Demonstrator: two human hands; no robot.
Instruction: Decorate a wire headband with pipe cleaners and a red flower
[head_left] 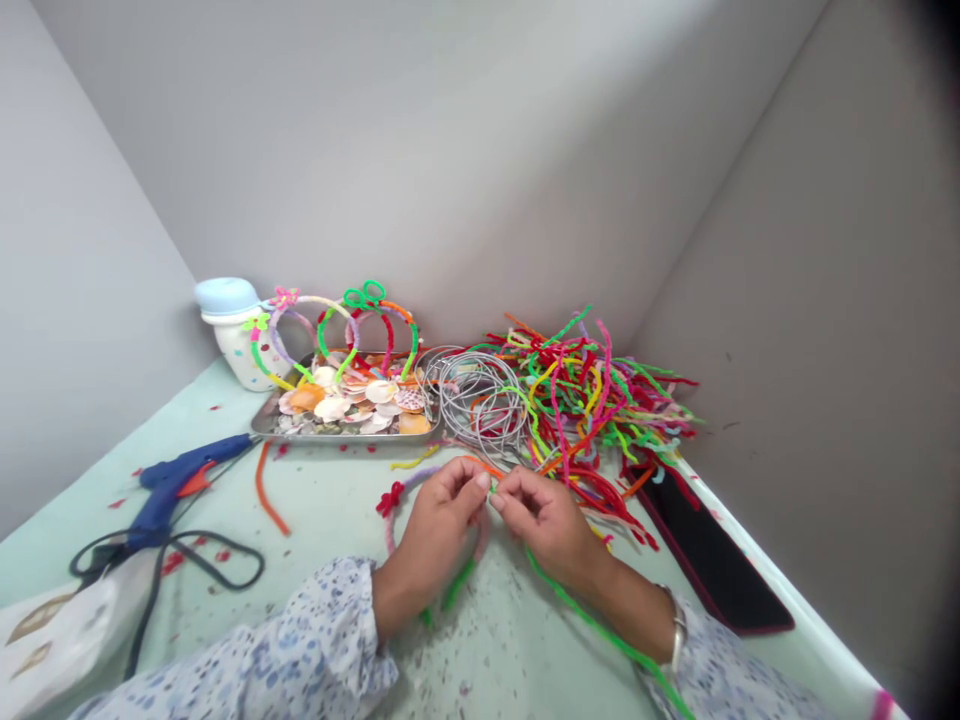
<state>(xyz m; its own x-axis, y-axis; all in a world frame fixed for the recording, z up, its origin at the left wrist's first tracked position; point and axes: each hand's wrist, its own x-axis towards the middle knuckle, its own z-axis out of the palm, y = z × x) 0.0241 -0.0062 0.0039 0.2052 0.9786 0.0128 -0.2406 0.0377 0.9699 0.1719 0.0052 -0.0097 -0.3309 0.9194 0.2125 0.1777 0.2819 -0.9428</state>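
Note:
My left hand (439, 525) is closed around a headband (390, 537) wrapped in lilac, pink and green fuzzy pipe cleaner. A small red flower (389, 499) sits on its left side. My right hand (551, 520), fingers pinched close to the left fingertips, grips a green pipe cleaner (596, 625). Its long loose end runs under my right wrist toward the bottom edge. A bit of green shows between the two sets of fingertips. Part of the headband is hidden behind my left hand.
Behind my hands stand a metal tray (345, 438) of seashells with finished headbands (321, 335), a coil of wire rings (480, 400) and a pipe-cleaner heap (585, 390). A blue glue gun (161, 490) and its cord lie left, a white cup (244, 345) behind. A black phone (712, 555) lies right.

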